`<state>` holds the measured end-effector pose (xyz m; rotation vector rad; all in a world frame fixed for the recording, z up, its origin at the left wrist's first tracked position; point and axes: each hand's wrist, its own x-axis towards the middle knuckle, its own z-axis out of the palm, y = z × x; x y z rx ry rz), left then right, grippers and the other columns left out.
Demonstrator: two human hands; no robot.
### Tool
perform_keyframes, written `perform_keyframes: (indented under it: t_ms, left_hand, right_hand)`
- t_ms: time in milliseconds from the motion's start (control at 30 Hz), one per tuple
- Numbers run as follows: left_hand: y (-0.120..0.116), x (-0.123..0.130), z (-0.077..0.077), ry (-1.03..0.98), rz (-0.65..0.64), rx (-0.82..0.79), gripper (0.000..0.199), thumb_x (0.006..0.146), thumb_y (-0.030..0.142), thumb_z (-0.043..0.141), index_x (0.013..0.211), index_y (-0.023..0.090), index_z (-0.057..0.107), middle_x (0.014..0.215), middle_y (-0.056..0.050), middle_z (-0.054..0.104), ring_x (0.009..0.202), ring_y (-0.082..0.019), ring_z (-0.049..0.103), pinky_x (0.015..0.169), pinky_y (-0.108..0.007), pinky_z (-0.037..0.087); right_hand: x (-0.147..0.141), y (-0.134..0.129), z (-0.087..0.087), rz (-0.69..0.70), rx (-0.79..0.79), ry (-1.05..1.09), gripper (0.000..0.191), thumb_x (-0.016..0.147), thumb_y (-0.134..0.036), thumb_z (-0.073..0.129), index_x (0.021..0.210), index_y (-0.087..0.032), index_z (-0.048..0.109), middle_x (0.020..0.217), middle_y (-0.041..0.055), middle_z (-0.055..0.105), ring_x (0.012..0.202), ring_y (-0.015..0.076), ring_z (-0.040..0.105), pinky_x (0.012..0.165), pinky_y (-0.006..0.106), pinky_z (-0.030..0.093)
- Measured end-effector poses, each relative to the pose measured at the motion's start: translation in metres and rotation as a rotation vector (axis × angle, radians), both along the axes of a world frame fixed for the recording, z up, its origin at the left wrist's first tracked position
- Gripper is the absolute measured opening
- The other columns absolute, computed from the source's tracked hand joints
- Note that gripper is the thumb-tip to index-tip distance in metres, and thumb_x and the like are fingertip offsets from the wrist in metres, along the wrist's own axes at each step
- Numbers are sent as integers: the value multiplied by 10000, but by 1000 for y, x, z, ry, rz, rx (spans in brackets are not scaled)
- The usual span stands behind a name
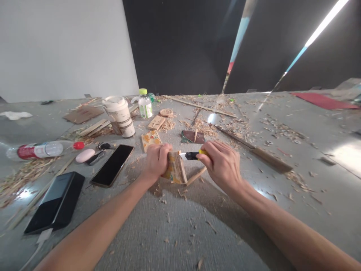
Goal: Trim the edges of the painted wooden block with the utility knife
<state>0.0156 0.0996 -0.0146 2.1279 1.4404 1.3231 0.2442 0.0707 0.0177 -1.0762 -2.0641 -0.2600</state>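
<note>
My left hand (157, 161) is closed around a small block of wood (177, 168) with an orange-and-yellow patterned face, tilted on the floor. A yellow and black utility knife (192, 155) is gripped in my right hand (221, 162). Its blade meets the block's upper edge. Under the hands a thin wood strip (196, 175) lies beside the block. Just beyond sits a patterned piece (150, 140) with similar colours. A dark brown flat piece (193, 137) with a wood sliver across it lies ahead of the knife.
To the left are a phone (113, 165), a power bank (55, 201) with a cable, a lying plastic bottle (45, 149) and a paper cup (118, 116). A small bottle (145, 105) stands behind. Long wood strips (254, 146) and shavings cover the right side.
</note>
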Motion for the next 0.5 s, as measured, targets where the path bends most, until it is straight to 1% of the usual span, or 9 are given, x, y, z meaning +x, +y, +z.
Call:
perform_keyframes:
  t_ms: [100,167,233,300,400,500]
  left_hand:
    - [-1,-1,1,-32,-43,-2,372,980,340,286,627,243,350,568,-4,452,576,-182,433,640,-340,336]
    - [-1,-1,1,-59,-72,-6,365,979,326,301,625,240,335,562,6,419,562,-176,416,618,-336,312]
    - [0,-2,0,-76,-92,-12,360,976,316,311,624,238,310,558,12,379,550,-171,394,605,-336,291]
    - [-1,-2,1,-72,-94,-13,351,968,318,318,626,238,319,561,14,370,553,-172,392,609,-338,284]
    - [-2,-1,2,-42,-70,-32,360,974,348,310,634,240,362,573,7,409,577,-179,422,631,-337,303]
    - [-3,1,4,-42,-65,-61,376,979,379,301,637,241,374,578,3,431,587,-183,433,635,-335,313]
  right_hand:
    - [3,3,0,74,15,-46,440,1087,-554,480,823,-208,546,721,10,569,628,146,461,610,315,324]
    - [5,5,0,132,-5,-85,371,1046,-528,550,858,-208,567,748,16,576,655,156,466,621,319,340]
    - [6,6,3,182,-27,-102,290,1028,-466,555,903,-207,593,771,20,592,670,162,474,629,324,356]
    - [6,6,5,228,-28,-110,225,1021,-397,530,943,-202,612,783,23,608,671,164,485,627,327,367]
    - [5,2,8,283,-16,-133,222,1027,-381,524,962,-195,627,799,32,626,679,168,501,627,334,378]
    - [3,-1,9,281,-15,-157,245,1039,-404,532,982,-195,644,822,43,644,694,176,514,638,344,387]
